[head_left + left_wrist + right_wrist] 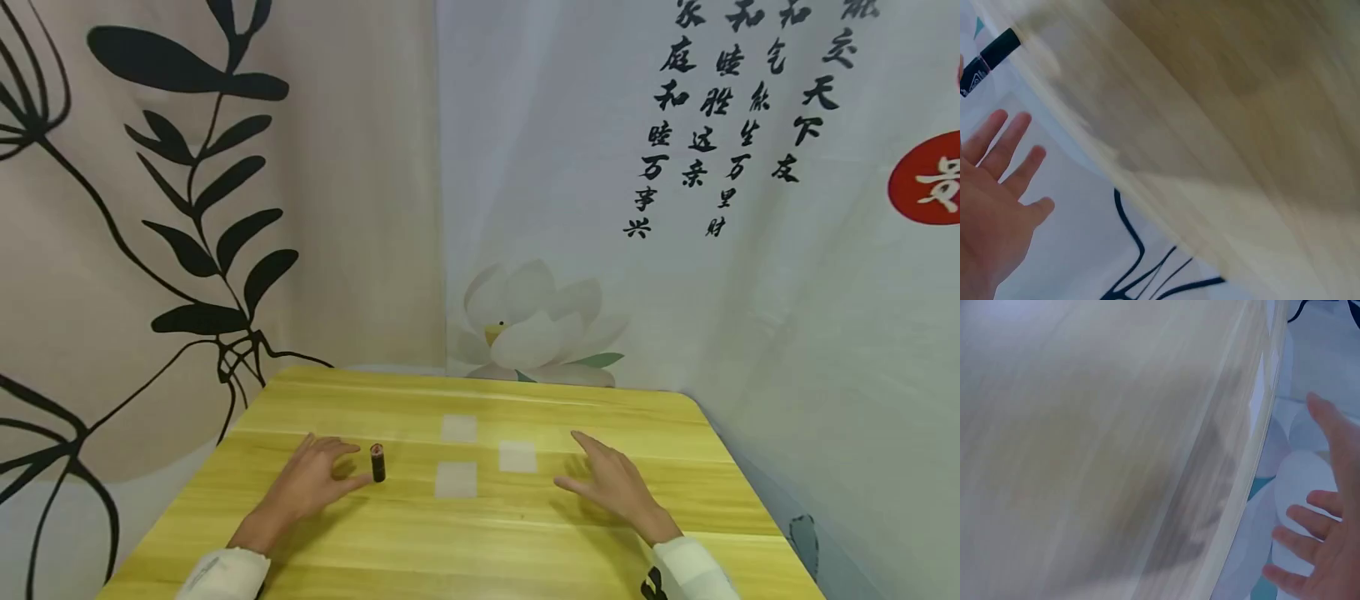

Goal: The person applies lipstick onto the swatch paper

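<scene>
A small black cylinder (378, 463) with a reddish top stands upright on the wooden table (480, 550), left of its middle. White print and a thin band show on the cylinder (999, 50) in the left wrist view. Just left of it is my left hand (318, 473), its fingers spread and thumb tip close beside the cylinder; whether they touch I cannot tell. My right hand (611, 482) hovers over the right half of the table, fingers apart and holding nothing. Between the hands lie three pale squares, an upper one (459, 428), a lower one (456, 480) and a right one (517, 457).
Behind the table hangs a light cloth (360, 208) with dark plant drawings, and beside it a white cloth (570, 167) with black writing and a lotus. The table's far edge (480, 379) runs close to both cloths.
</scene>
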The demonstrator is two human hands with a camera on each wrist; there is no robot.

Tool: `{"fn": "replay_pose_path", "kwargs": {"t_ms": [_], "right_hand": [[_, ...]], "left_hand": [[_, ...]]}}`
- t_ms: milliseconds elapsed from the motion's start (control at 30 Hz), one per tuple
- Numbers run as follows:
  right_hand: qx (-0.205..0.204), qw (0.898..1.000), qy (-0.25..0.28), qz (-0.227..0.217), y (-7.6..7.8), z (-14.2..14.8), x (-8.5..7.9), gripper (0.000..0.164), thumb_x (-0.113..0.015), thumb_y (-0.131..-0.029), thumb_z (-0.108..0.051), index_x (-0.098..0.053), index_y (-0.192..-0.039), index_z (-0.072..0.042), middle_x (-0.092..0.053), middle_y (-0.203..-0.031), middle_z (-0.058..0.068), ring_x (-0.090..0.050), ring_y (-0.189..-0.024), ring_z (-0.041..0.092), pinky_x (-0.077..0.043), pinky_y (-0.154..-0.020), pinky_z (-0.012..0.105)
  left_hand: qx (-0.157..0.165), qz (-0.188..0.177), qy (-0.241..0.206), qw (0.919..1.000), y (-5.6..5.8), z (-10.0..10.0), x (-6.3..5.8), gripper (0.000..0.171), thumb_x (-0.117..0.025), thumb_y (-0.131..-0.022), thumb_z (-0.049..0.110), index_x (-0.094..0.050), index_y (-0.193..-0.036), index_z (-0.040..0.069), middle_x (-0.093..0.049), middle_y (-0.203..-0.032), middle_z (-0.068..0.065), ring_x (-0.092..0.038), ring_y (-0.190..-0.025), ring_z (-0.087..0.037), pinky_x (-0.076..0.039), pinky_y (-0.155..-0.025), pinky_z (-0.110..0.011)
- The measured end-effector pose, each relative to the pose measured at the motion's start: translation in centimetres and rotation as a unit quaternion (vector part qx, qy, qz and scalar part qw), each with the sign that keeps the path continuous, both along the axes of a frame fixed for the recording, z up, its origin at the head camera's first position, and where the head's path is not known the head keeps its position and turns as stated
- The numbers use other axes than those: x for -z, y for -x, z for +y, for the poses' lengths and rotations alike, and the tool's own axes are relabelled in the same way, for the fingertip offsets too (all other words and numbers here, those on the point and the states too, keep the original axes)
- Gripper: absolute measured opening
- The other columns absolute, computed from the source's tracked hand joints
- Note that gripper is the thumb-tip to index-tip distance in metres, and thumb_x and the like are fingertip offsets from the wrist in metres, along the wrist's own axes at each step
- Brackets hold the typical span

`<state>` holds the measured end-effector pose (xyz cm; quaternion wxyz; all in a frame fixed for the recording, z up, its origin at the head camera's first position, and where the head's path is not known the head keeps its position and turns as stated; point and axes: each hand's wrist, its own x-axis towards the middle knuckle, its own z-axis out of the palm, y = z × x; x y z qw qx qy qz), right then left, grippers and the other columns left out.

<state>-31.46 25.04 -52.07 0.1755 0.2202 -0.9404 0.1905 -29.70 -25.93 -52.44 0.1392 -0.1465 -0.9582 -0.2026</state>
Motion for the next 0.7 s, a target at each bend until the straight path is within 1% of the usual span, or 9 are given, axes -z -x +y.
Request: {"fn": "replay_pose_path", "kwargs": {"t_ms": [33,133,167,233,367,433,533,700], "right_hand": [[-0.004,1.0,0.0,0.002,0.1,-0.4,-0.1,0.086,-0.07,-0.076,-0.063,-0.047,-0.141,-0.012,-0.057,-0.133,0.009,-0.061,-0.111,0.028,-0.052,-0.086,0.044],[-0.015,1.0,0.0,-0.002,0.1,-1.7,-0.3,0.078,-0.071,-0.077,-0.059,-0.053,-0.137,-0.014,-0.059,-0.131,0.005,-0.063,-0.108,0.024,-0.054,-0.082,0.038],[-0.016,1.0,0.001,-0.007,0.1,-2.1,-0.3,0.075,-0.071,-0.077,-0.059,-0.054,-0.136,-0.015,-0.059,-0.131,0.003,-0.063,-0.109,0.023,-0.054,-0.082,0.037],[-0.019,1.0,0.0,-0.017,0.0,-2.9,-0.2,0.071,-0.069,-0.079,-0.059,-0.055,-0.135,-0.017,-0.059,-0.132,0.001,-0.062,-0.111,0.021,-0.054,-0.082,0.037],[-0.033,0.999,0.005,-0.03,0.1,-4.1,0.0,0.067,-0.068,-0.08,-0.057,-0.058,-0.133,-0.017,-0.06,-0.13,0.001,-0.062,-0.11,0.022,-0.054,-0.082,0.039],[-0.046,0.999,0.008,-0.027,0.2,-4.6,0.1,0.066,-0.069,-0.081,-0.056,-0.058,-0.132,-0.016,-0.061,-0.129,0.002,-0.063,-0.108,0.023,-0.055,-0.08,0.039],[-0.067,0.998,0.012,-0.017,0.2,-5.4,0.3,0.065,-0.07,-0.081,-0.055,-0.06,-0.13,-0.014,-0.062,-0.127,0.004,-0.064,-0.106,0.023,-0.055,-0.08,0.038],[-0.082,0.997,0.01,-0.011,0.3,-6.5,0.6,0.062,-0.07,-0.081,-0.053,-0.061,-0.128,-0.014,-0.063,-0.126,0.002,-0.065,-0.105,0.021,-0.055,-0.08,0.037]], "left_hand": [[-0.001,-0.004,-0.004,1.0,0.1,0.1,0.1,0.061,-0.071,-0.076,0.061,-0.069,-0.117,0.016,-0.064,-0.121,-0.004,-0.05,-0.122,-0.031,-0.013,-0.112,-0.059],[0.011,-0.017,-0.026,0.9995,0.4,0.5,0.2,0.055,-0.074,-0.077,0.055,-0.07,-0.114,0.014,-0.066,-0.117,-0.004,-0.053,-0.118,-0.03,-0.014,-0.111,-0.06],[0.015,-0.021,-0.031,0.9992,0.5,0.6,0.2,0.053,-0.074,-0.077,0.054,-0.071,-0.113,0.014,-0.067,-0.116,-0.003,-0.054,-0.117,-0.03,-0.015,-0.11,-0.06],[0.023,-0.028,-0.042,0.9984,0.7,0.9,0.3,0.049,-0.076,-0.077,0.051,-0.072,-0.11,0.015,-0.068,-0.113,-0.003,-0.056,-0.115,-0.029,-0.021,-0.109,-0.059],[0.034,-0.04,-0.055,0.9971,1.2,1.6,0.5,0.037,-0.078,-0.076,0.046,-0.074,-0.103,0.022,-0.069,-0.11,0.002,-0.059,-0.111,-0.026,-0.033,-0.104,-0.055],[0.038,-0.039,-0.057,0.9969,1.4,2.0,0.6,0.033,-0.079,-0.076,0.043,-0.075,-0.1,0.022,-0.07,-0.108,0.003,-0.06,-0.109,-0.025,-0.037,-0.101,-0.053],[0.033,-0.041,-0.057,0.997,1.6,2.3,0.8,0.029,-0.08,-0.076,0.04,-0.075,-0.097,0.021,-0.07,-0.107,0.001,-0.061,-0.107,-0.026,-0.042,-0.097,-0.051],[0.019,-0.058,-0.061,0.9962,1.7,2.6,1.2,0.021,-0.08,-0.077,0.035,-0.075,-0.092,0.021,-0.07,-0.106,-0.002,-0.063,-0.105,-0.026,-0.048,-0.091,-0.048]]}}
